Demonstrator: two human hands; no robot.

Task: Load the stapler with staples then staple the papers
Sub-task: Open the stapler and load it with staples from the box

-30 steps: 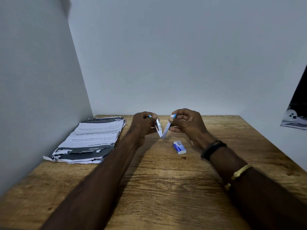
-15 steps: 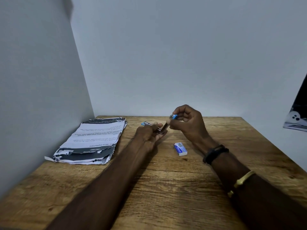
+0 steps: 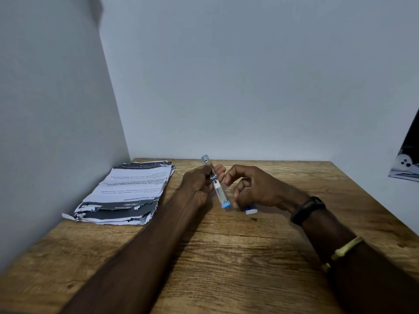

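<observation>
Over the wooden desk (image 3: 226,257) the opened stapler (image 3: 216,184) was gripped by the left hand (image 3: 199,184), the right hand (image 3: 256,189) half-curled and empty; staples could be spilled if tilted.

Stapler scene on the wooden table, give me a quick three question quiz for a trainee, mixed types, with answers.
1. True or false: the stapler lies flat on the table.
2. Which hand holds the stapler: A left hand, B right hand, C neither?
3. Fill in: the papers lie to the person's ____.

Key: 1 false, it is held up. 2 A. 3 left, by the wall; the small staple box sits under the right hand.
</observation>
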